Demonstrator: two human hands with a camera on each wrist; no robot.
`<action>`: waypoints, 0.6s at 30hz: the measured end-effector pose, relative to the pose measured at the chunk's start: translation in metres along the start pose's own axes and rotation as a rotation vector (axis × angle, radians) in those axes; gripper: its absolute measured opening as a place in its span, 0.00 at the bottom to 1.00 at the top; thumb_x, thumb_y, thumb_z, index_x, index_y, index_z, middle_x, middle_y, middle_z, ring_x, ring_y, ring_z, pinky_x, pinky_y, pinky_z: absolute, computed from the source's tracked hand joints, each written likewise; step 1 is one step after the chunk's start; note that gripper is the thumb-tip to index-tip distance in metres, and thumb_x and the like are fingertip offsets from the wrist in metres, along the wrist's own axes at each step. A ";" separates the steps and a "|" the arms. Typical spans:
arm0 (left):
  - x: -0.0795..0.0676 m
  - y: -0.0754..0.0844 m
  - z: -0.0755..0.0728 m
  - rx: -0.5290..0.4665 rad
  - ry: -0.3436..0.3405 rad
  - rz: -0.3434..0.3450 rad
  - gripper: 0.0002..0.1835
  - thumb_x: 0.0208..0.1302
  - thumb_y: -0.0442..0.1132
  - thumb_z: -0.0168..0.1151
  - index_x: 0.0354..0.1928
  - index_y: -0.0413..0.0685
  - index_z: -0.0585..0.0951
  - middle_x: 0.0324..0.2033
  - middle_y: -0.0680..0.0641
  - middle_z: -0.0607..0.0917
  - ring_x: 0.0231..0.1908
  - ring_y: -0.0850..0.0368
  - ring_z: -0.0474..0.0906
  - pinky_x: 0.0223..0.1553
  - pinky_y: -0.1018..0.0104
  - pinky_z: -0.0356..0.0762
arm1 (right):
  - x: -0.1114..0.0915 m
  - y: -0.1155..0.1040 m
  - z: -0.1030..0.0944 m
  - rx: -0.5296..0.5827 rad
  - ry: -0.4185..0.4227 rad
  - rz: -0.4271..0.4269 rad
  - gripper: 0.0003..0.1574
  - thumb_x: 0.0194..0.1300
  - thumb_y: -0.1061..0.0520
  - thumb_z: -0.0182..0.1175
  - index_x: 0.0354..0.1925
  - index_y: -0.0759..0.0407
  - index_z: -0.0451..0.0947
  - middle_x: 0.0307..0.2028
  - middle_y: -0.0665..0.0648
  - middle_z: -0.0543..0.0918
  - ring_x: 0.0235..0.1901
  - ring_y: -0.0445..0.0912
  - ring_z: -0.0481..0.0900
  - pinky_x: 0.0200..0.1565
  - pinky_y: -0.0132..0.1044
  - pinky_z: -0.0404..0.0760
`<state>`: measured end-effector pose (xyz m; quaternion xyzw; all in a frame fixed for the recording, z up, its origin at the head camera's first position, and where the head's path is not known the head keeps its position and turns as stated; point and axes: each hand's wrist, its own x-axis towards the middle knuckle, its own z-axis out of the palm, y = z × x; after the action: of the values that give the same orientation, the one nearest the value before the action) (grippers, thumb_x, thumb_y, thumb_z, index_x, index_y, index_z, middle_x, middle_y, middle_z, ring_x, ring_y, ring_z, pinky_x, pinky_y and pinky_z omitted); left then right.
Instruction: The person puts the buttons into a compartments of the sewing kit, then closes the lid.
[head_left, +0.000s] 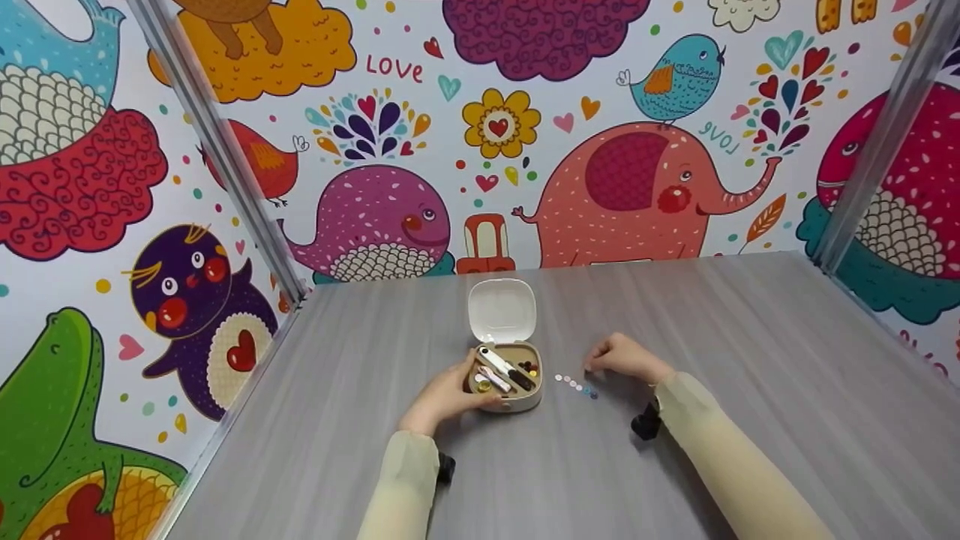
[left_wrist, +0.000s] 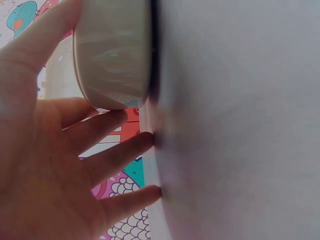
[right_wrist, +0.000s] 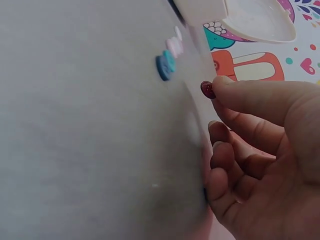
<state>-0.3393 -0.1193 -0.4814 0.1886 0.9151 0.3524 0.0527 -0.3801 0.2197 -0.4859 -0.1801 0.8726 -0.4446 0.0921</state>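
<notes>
A small cream storage box (head_left: 517, 406) stands on the table with its white lid (head_left: 502, 311) tipped up at the back. My left hand (head_left: 448, 395) holds it from the left, thumb along the front and fingertips against the side. Inside lie a white-and-black slim tool (head_left: 504, 367), a pale stick (head_left: 495, 379) and, in the right compartment, dark red and yellow buttons (head_left: 531, 368). My right hand (head_left: 626, 358) pinches a dark red button (right_wrist: 206, 89) between thumb and index finger, low over the table. Left of it runs a slanted row of buttons (head_left: 576, 385), white and pink to blue.
The grey wood-grain table (head_left: 360, 345) meets a cartoon-printed wall (head_left: 480, 172) at the back. Printed panels and metal posts (head_left: 225, 157) also bound the left and right sides. A black wrist device (head_left: 645, 422) sits under the right sleeve.
</notes>
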 end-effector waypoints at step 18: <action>0.000 0.003 -0.001 0.012 0.009 -0.011 0.56 0.53 0.60 0.70 0.74 0.37 0.55 0.67 0.32 0.64 0.66 0.37 0.63 0.65 0.46 0.61 | 0.002 -0.011 -0.017 0.011 -0.010 -0.026 0.09 0.60 0.64 0.61 0.33 0.71 0.84 0.27 0.54 0.82 0.23 0.40 0.66 0.26 0.31 0.65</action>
<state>-0.3382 -0.1181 -0.4791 0.1825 0.9184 0.3476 0.0492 -0.3848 0.2255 -0.4672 -0.1931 0.8673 -0.4494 0.0919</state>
